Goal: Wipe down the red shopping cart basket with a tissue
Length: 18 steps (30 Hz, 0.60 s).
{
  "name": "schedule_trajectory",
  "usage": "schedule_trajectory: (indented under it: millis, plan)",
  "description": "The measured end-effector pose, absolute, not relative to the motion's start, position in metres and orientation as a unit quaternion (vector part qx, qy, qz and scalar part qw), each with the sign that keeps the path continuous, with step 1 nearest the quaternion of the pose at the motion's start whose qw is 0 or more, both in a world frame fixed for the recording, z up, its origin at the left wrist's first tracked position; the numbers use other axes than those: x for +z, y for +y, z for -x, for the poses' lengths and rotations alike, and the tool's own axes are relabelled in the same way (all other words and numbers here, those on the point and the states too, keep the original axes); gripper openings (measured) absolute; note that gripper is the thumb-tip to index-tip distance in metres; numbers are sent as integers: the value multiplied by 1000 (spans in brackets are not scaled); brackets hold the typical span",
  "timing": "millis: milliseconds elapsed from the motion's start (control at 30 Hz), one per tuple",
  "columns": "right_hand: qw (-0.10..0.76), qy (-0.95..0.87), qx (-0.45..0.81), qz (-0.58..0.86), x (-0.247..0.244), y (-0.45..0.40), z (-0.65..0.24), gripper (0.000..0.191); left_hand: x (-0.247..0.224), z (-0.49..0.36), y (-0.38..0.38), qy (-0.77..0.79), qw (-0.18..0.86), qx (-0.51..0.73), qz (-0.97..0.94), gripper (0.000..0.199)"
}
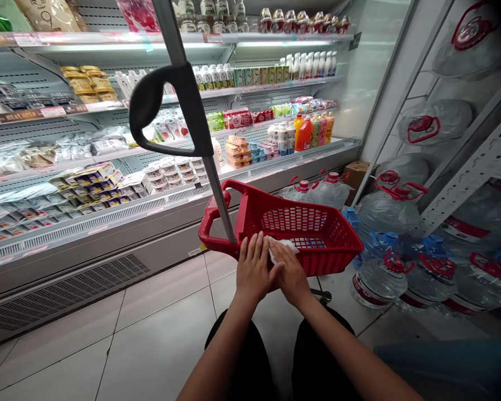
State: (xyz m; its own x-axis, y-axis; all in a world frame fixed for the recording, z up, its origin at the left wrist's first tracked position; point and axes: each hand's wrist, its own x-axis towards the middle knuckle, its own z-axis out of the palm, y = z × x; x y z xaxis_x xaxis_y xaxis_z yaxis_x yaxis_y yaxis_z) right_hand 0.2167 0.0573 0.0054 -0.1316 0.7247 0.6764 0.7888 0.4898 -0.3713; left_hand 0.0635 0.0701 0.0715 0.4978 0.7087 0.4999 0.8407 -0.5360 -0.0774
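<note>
A red plastic shopping basket on wheels (334, 262) stands in front of me, its long grey pull handle (198, 111) rising up to the left. My left hand (253, 270) lies with its fingers stretched out on the basket's near side, close to the handle end. Just to its right, my right hand (290, 273) holds a white cloth or tissue (290, 245) against the near rim. Part of the cloth is hidden beneath the fingers. The two hands are side by side, with the thumbs close together.
A lit refrigerated display case (167, 206) with packaged dairy goods and drinks runs behind the basket. Large water bottles (379, 278) with red handles stand on the floor at the right, beside a white metal rack (470, 172). Pale tiles (158, 345) cover the floor.
</note>
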Motion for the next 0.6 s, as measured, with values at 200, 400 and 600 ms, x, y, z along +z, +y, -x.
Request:
schedule_trajectory:
  millis: [200,400,600]
  plan:
    - [389,-781,-71,484,-3,55,-247,65,75,-45,76,-442,172,-191,859,72]
    - [363,-715,-120,585,-40,26,-363,62,74,-36,87,-488,165,-216,829,69]
    - [359,-688,-135,617,-44,31,-345,62,40,-71,71,-473,136,-207,845,83]
